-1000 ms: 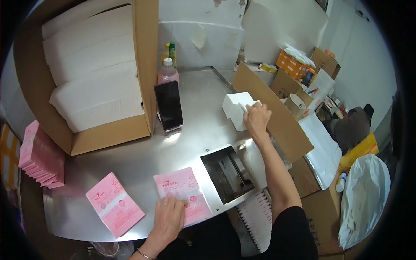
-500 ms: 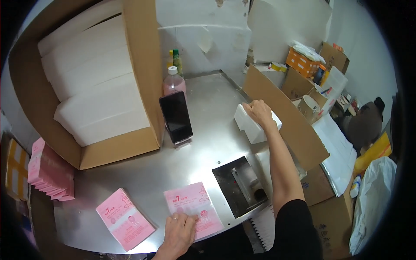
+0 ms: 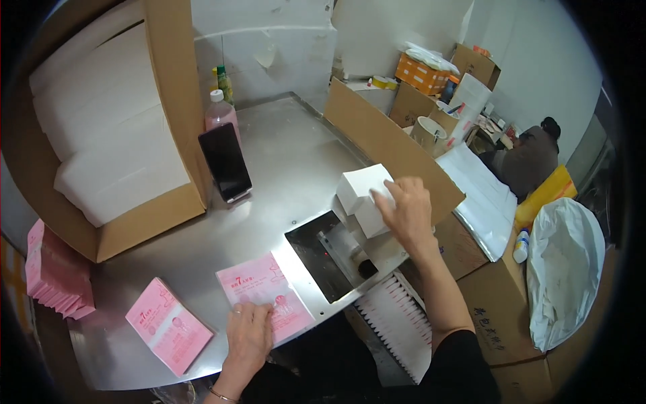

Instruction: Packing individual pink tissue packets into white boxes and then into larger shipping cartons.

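While the left hand [image 3: 249, 337] lies with bent fingers on a pink printed packet [image 3: 262, 289] at the front edge of the worktop [image 3: 282, 151], the right hand [image 3: 407, 209] is at a white stepped block [image 3: 363, 183] by the right edge. Thumb and fingers of the right hand are bent at the block's near side; whether they clamp on it cannot be told, nor whether the left hand grips the packet or only presses on it. Just right of the packet, a dark rectangular opening [image 3: 306, 244] is set into the worktop near its front edge. To the packet's left, apart from it, lies a pink stack [image 3: 158, 313], and more pink packets [image 3: 57, 269] stand in a row at the left edge. Toward the back left corner, an open cardboard box [image 3: 151, 225] holds white bundles [image 3: 121, 172]. Beside it, a black phone [image 3: 225, 161] leans upright before a bottle of pink liquid [image 3: 219, 113].
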Demonstrator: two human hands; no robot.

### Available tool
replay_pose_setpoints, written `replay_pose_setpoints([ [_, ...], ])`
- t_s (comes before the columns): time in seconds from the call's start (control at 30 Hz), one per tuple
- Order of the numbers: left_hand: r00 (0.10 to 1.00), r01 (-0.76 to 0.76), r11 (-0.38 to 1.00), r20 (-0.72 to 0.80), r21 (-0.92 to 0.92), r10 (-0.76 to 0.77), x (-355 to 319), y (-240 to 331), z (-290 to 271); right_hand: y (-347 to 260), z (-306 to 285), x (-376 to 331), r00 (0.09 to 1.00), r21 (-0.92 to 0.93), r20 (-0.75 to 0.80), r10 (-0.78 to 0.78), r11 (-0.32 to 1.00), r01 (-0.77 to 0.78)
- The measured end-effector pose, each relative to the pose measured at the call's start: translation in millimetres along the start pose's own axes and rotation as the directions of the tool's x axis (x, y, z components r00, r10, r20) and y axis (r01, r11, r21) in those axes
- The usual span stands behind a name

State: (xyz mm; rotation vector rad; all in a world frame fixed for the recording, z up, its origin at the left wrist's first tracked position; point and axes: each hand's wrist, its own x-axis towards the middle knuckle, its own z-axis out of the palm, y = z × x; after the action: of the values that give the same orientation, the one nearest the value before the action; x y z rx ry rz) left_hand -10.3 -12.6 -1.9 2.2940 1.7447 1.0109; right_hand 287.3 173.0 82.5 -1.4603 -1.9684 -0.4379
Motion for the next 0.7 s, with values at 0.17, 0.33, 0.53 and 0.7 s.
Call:
replay_pose_setpoints([
  [0.17, 0.999, -0.037, 0.999, -0.021, 0.025, 0.037, 6.4, 7.0, -0.4, 7.0, 8.2, -31.3, 1.0, -0.187, -0.008, -0.006, 0.982, 0.004],
  [0.33, 0.998, -0.046, 0.999, -0.04, 0.023, 0.047, 4.9, 2.3, 2.6, 5.3, 5.4, -30.4, 0.995, -0.115, 0.063, 0.074, 0.991, -0.066],
  [0.53, 0.995, -0.066, 0.998, -0.071, -0.011, 0.065, 1.2, 4.6, 4.7, 13.5, 10.2, -41.2, 0.993, -0.048, -0.121, -0.016, 0.999, 0.01],
  [0.7, 0.989, -0.148, 0.988, -0.018, -0.032, 0.147, -1.1, 7.1, 14.7, -62.9, 21.0, -94.7, 0.934, 0.313, -0.071, -0.35, 0.881, 0.354],
])
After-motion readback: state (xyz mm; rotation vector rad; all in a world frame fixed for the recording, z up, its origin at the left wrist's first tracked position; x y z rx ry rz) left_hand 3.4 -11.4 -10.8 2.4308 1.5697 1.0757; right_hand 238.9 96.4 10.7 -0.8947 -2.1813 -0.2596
